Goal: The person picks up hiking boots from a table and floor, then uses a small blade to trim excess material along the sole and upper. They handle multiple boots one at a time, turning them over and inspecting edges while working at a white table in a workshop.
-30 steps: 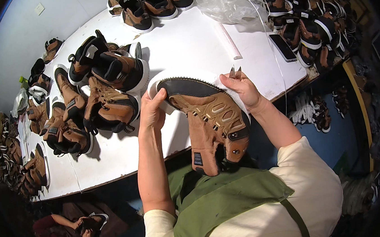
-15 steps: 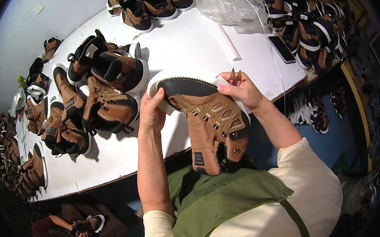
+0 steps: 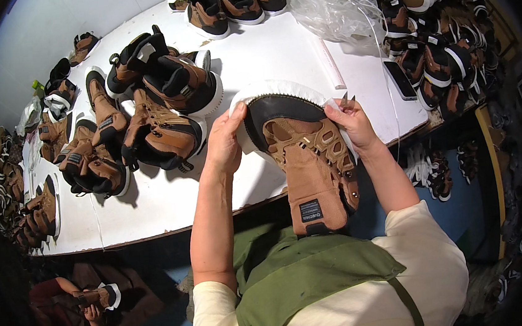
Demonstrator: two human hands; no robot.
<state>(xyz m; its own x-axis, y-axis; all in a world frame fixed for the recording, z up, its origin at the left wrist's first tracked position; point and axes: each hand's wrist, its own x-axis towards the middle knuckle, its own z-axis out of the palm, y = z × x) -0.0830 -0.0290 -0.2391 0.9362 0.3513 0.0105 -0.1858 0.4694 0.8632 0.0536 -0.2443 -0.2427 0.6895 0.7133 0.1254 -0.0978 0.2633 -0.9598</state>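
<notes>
Head view: worker in a green apron [image 3: 318,288] sits or stands at the near edge, can't tell which. Shoe [image 3: 302,131] is up off the table, over its near edge, toe pointing far, brown tongue [image 3: 314,186] hanging near, toward the apron. Left hand [image 3: 227,140] closed on the left side of the toe, thumb on top, other fingers mostly hidden below. Right hand [image 3: 352,124] pinches the right side, thumb on the rim; two metal tips [image 3: 348,99] poke out past its fingers, so some tool is tucked in there, probably parked to leave the thumb free. Two-sided grip looks meant to keep the toe spread and steady, black cap and toothed edge facing the worker. White flap [image 3: 276,88] sticks out round the toe.

Off to the left, on the near side, a co-worker's hands [image 3: 90,308] hold another shoe part.

White table [image 3: 260,172] next. Left shoes [image 3: 162,134] bunched on it, some leaning on each other, likely kept within reach but off the working spot. Farther right: phone [image 3: 400,80] by the edge, pale ruler [image 3: 329,66], clear bag [image 3: 338,10] crumpled behind. Far shoes [image 3: 238,5] stand upright, close together; right pile [image 3: 441,63] is heaped, presumably for bulk storage.
</notes>
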